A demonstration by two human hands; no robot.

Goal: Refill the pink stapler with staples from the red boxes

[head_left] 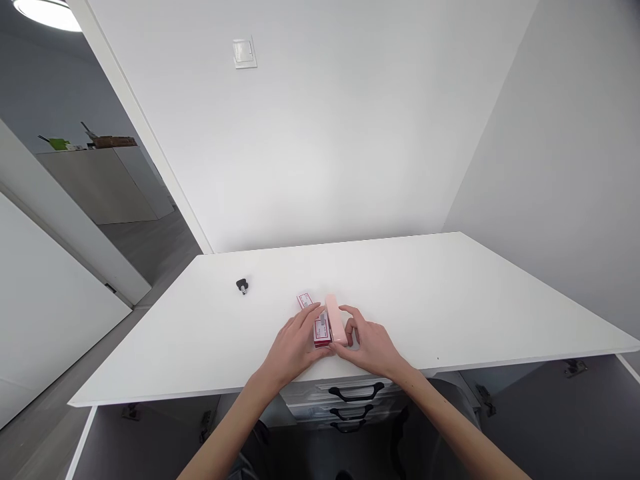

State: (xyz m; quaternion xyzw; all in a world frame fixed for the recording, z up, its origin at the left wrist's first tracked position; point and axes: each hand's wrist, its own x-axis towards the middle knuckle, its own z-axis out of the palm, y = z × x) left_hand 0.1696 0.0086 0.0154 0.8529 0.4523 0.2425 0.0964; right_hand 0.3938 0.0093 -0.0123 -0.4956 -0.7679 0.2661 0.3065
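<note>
Near the front middle of the white top, my left hand [293, 347] curls round a small red-and-white box [321, 331], its fingers over the far end and its thumb at the near end. Pressed close along the box's right side is a long pale pink stapler [335, 320]. My right hand [373, 343] grips this stapler from the right, index finger near the far end and thumb at the near end. Another red-and-white box [304, 299] lies just beyond my left fingers, partly covered by them.
A small black clip-like item [243, 286] lies on the white tabletop [425, 287] to the left. Drawers with black handles [356, 392] sit below the front edge. A wall with a light switch [245, 53] rises behind; a doorway opens at left.
</note>
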